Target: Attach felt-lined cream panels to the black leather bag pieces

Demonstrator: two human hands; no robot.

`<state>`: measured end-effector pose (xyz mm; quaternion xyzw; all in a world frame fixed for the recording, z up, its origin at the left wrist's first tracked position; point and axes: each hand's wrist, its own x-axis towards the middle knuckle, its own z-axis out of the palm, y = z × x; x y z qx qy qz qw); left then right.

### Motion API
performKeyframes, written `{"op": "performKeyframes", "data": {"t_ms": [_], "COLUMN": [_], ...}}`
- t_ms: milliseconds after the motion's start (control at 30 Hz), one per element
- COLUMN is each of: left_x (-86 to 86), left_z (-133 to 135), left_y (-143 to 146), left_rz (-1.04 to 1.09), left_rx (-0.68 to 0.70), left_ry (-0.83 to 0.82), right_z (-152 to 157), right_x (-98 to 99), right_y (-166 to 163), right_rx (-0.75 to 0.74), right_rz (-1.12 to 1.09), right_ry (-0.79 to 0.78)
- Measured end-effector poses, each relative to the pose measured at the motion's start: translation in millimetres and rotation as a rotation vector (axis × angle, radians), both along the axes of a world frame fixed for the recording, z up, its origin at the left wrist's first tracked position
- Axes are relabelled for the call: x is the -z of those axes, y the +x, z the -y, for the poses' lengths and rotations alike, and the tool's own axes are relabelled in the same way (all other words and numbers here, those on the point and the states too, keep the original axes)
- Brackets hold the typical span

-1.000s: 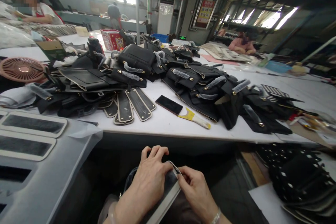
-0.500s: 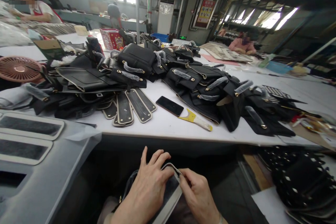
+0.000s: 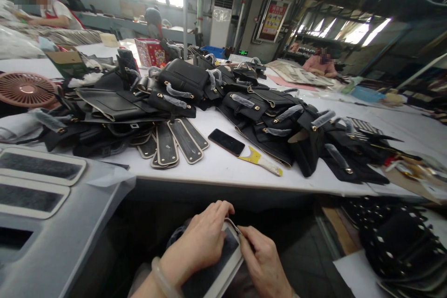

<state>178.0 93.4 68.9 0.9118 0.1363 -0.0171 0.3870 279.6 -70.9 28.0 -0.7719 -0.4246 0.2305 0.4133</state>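
Low in the head view, below the table's front edge, my left hand [image 3: 204,240] lies curled over a flat dark panel with a pale border [image 3: 218,272], fingers pressed on its top end. My right hand [image 3: 263,260] pinches the panel's upper right corner. A bangle sits on my left wrist. Part of a black bag shows under the panel. Both hands grip the same panel above my lap.
On the white table [image 3: 223,167] lie heaps of black bags [image 3: 279,116], a fan of panels [image 3: 174,142], a phone [image 3: 226,142] and a yellow tool [image 3: 260,160]. More panels [image 3: 35,167] rest at left near a pink fan [image 3: 26,88]. People work at far tables.
My left hand's fingers have curled down over the panel's top end and the hand has slid right, while the right hand keeps its pinch at the corner.
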Motion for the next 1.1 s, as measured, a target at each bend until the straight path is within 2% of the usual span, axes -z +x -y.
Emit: {"op": "performKeyframes", "data": {"t_ms": [133,300,467,633,700,833,967,1100], "left_x": [-0.7,-0.1,3.4,4.1,4.6,6.7,7.4,6.6], "left_z": [-8.4,-13.3,-10.7,-10.1,-11.0,-12.0,-11.1,-10.1], "left_y": [5.6,7.3,4.6,4.1,4.6,4.9,3.8,3.3], "left_rz": [-0.085,-0.084,-0.058,-0.045,-0.050,-0.050,-0.043,-0.055], "left_rx": [0.060,0.070,0.054,0.051,0.057,0.058,0.057,0.058], "left_ry": [-0.052,-0.085,-0.093,-0.095,-0.105,-0.114,-0.123,-0.119], "right_z": [-1.4,-1.7,0.3,-1.2,-3.7,-11.9,-18.1,-18.1], "right_x": [4.9,9.8,0.4,-15.6,-12.1,8.7,20.8,15.9], "right_y": [2.0,2.5,1.6,5.9,8.5,12.4,15.4,21.9], "right_rx": [-0.024,-0.074,-0.131,-0.032,0.056,0.217,0.194,0.099], "right_rz": [0.070,0.150,0.136,-0.162,-0.379,-0.784,-0.984,-1.142], "right_ry": [0.024,0.043,0.026,-0.059,-0.049,0.014,-0.018,-0.100]}}
